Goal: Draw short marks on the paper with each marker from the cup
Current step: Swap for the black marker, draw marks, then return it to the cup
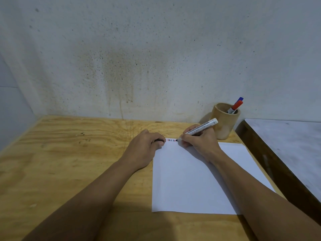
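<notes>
A white sheet of paper (189, 180) lies on the wooden table (73, 153). Near its top left corner runs a row of short red, blue and black marks (171, 140). My right hand (199, 141) grips a white-barrelled black marker (202, 127), its tip touching the paper just right of the marks. My left hand (145, 148) rests on the paper's top left corner, fingers curled around a small black object (159, 140), seemingly the marker's cap. A wooden cup (224, 122) behind my right hand holds a red-capped marker (236, 105) and a blue-capped marker (241, 98).
A stained wall rises right behind the table. To the right, across a dark gap, stands a second surface with a pale grey top (291, 136) and a dark wooden edge.
</notes>
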Motion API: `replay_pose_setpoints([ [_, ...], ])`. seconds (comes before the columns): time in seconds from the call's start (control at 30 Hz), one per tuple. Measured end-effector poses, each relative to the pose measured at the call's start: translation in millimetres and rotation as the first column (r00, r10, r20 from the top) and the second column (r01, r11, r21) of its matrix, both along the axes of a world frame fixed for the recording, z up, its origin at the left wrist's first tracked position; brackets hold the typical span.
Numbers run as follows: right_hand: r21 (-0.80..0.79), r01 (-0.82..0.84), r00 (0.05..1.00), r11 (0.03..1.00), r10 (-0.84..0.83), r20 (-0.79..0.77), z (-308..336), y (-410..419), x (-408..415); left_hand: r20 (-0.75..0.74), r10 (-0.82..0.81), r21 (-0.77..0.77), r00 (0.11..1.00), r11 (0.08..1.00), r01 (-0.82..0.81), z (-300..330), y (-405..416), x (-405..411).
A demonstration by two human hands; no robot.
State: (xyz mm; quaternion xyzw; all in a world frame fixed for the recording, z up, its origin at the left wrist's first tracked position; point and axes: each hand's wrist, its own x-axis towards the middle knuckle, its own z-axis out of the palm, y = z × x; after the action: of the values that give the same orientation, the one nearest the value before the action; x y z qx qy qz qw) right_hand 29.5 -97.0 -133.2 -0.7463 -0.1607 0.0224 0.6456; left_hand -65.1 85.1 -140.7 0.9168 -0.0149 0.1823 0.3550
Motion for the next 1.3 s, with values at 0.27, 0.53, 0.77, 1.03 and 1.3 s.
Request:
replay_pose_setpoints([
  [0.27,-0.032,-0.006,1.0,0.999,0.006,0.004,-1,-1,2,0.005,-0.005,0.005,1.0,1.0,0.005,0,1,2],
  [0.53,0.171,0.066,0.995,0.983,-0.051,-0.089,7,-4,0,0.006,0.024,-0.182,1.0,0.983,-0.022,1,2,2],
  [0.77,0.341,-0.088,0.97,0.936,0.159,-0.185,30,-7,-5,-0.076,0.111,-0.687,0.991,0.714,-0.133,16,-1,7],
  [1.03,0.284,-0.126,0.986,0.951,0.153,-0.074,54,-7,-23,-0.043,0.008,-0.824,0.999,0.566,-0.04,35,-21,9],
  [1.3,0.234,-0.095,0.995,0.968,0.101,-0.017,67,-16,-28,0.011,-0.059,-0.83,0.998,0.557,0.042,48,-32,9],
])
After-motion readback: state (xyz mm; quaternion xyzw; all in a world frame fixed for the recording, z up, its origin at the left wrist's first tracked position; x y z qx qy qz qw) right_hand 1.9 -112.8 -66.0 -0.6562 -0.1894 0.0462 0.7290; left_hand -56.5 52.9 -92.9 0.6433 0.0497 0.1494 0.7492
